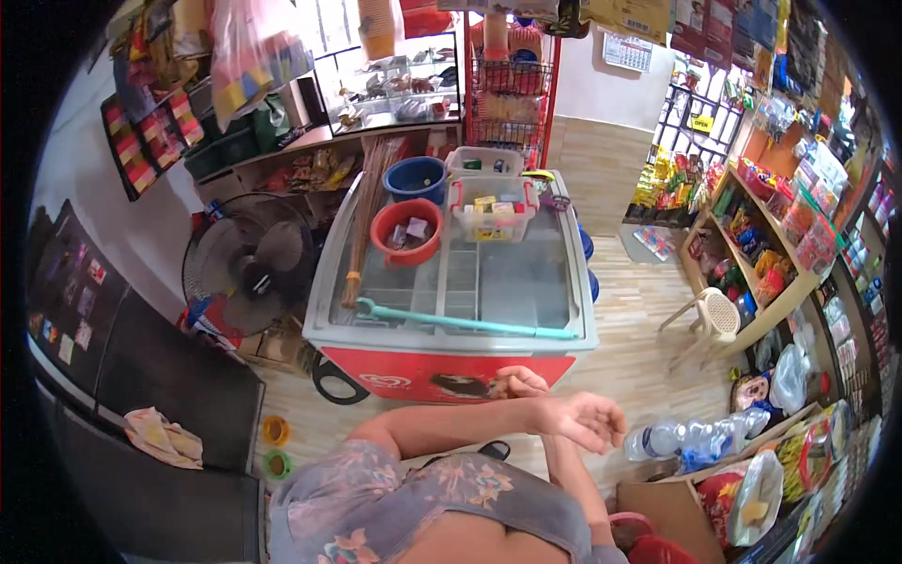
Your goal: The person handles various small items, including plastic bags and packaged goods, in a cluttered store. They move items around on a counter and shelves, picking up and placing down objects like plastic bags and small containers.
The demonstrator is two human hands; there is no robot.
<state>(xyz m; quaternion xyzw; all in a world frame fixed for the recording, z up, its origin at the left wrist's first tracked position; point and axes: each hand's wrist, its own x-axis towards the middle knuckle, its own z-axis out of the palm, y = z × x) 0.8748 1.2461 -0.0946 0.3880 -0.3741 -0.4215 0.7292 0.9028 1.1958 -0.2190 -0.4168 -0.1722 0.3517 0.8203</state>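
Observation:
My left arm reaches across to the right, with my left hand (581, 421) held in the air, fingers loosely bent and nothing in them. Behind that forearm is my right hand (523, 383), partly hidden, its fingers curled; no object shows in it. It is in front of the red front panel of a glass-topped chest freezer (394, 366). Across the freezer's near edge lies a teal plastic pole (465, 323). A stick broom (363, 240), a red plastic tub (406, 233) with small packets, a blue basin (414, 179) and a clear box (493, 218) of small cartons rest on top.
A standing fan (254, 264) and a dark refrigerator (176, 381) flank the left side. Rightward are a plastic stool (717, 316), wooden shelves (747, 247) of goods, wrapped water bottles (690, 436) and a cardboard box (666, 518). Two small bowls (277, 448) sit on the floor.

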